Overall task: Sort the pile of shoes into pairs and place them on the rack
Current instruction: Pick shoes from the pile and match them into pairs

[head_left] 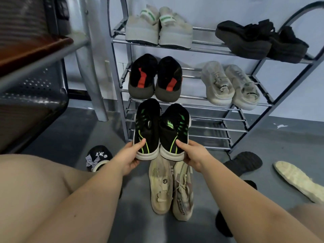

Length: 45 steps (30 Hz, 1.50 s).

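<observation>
I hold two black sneakers with green stripes side by side in front of the metal shoe rack (215, 120). My left hand (130, 156) grips the heel of the left sneaker (147, 127); my right hand (192, 155) grips the heel of the right sneaker (175, 130). Both point toes-first at the rack's lower shelf. On the top shelf stand a grey pair (157, 27) and a black pair (259, 41). The middle shelf carries a black-and-red pair (155, 78) and a whitish pair (229, 85). A beige pair (171, 188) lies on the floor below my hands.
A black slipper with a checked bow (98, 157) lies at the left on the grey floor. A black shoe sole-up (245, 163) and a pale shoe sole-up (298, 179) lie at the right. A metal bench (33, 95) stands at the left. My knees frame the bottom corners.
</observation>
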Available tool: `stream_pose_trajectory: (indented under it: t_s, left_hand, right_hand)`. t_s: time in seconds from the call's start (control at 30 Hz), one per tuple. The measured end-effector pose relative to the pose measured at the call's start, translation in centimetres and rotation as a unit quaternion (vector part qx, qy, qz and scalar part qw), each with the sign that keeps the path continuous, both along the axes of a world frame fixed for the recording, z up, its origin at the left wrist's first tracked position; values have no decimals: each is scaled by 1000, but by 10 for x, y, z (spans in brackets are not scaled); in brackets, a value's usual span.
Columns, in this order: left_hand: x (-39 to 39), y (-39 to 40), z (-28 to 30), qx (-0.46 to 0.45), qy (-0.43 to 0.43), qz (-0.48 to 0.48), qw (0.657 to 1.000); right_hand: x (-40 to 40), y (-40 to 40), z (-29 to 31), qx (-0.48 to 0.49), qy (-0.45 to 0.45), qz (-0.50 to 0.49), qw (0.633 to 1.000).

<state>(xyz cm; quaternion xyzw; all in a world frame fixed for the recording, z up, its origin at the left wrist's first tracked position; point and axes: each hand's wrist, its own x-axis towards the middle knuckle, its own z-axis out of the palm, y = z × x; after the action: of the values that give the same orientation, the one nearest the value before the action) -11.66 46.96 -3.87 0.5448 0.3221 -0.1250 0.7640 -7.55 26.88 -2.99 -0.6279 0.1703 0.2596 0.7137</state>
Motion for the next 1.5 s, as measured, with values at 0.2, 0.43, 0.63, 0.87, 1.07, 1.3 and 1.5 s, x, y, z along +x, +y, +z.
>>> stream_pose_trajectory:
  t_s: [0.2, 0.43, 0.63, 0.87, 1.07, 1.3, 1.5]
  left_hand:
    - [48, 31, 12, 31, 14, -24, 999]
    - [102, 48, -3, 51, 36, -57, 996]
    - [129, 56, -29, 16, 36, -44, 998]
    - [137, 48, -54, 31, 27, -1, 999]
    - [147, 54, -58, 123, 2, 21, 992]
    - [151, 55, -62, 163, -2, 15, 987]
    - [148, 53, -56, 221, -9, 4, 975]
  right_hand:
    - [48, 30, 5, -29, -51, 19, 998]
    - [99, 36, -6, -88, -80, 32, 992]
    - [129, 46, -23, -63, -78, 16, 995]
    - [147, 52, -54, -90, -76, 9, 993]
    - [163, 62, -68, -123, -84, 10, 989]
    - [162, 67, -74, -128, -96, -14, 987]
    - [157, 69, -70, -192, -102, 8, 976]
